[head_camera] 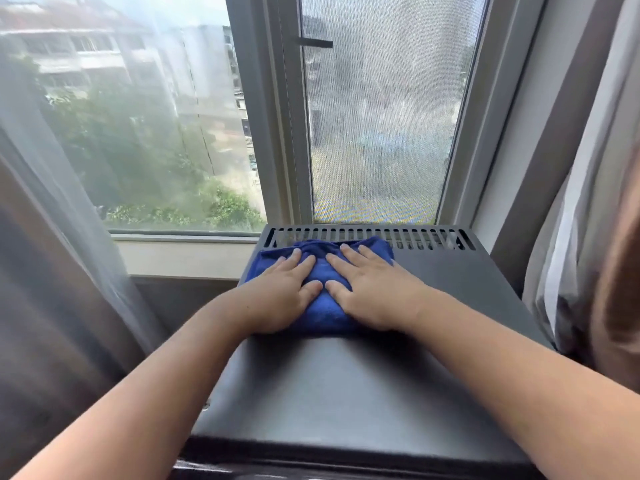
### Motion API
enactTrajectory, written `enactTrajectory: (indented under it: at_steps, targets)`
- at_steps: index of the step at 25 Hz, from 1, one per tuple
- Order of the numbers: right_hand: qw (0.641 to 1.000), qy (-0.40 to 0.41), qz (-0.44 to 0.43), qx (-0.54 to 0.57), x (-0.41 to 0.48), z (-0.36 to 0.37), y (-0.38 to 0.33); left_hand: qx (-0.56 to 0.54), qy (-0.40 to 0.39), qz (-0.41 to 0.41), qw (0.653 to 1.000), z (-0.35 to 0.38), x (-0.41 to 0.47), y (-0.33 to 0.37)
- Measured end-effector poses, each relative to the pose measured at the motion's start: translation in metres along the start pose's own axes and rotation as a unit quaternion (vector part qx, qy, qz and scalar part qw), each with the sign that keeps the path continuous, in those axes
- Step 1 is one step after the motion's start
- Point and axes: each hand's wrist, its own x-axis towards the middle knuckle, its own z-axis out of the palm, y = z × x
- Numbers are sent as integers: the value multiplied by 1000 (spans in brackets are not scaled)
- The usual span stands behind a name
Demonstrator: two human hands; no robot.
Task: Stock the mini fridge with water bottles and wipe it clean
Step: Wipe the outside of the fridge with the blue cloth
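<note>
The mini fridge's dark grey top (346,386) fills the lower middle of the view, with a slotted vent strip (367,237) along its far edge. A folded blue cloth (325,313) lies on the far left part of that top. My left hand (280,292) and my right hand (377,289) both press flat on the cloth, side by side, fingers spread and pointing toward the window. No water bottles are in view, and the fridge's door and inside are hidden below the frame.
A window (145,133) with a grey frame and an insect screen (377,126) stands right behind the fridge, with a sill (187,258) to the left. Sheer and brown curtains hang at the left (52,271) and right (588,237).
</note>
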Motion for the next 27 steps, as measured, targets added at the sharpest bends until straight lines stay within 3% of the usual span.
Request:
enactTrajectory:
  at_steps: [6,14,23,27]
  targets:
    - [1000,17,19,18,46,-3,2,-35,10,-13,999,-16,33,-11]
    - [999,-7,8,37,28,0,-22,-32,9,-9,999,-19,-8,-25]
    - [998,-29,-47,26,-63,20,-88,-57,29,-2,998,14,-113,-52]
    - [997,-19,-77,19,-126,30,-102,19,59,11,998,48,-174,-51]
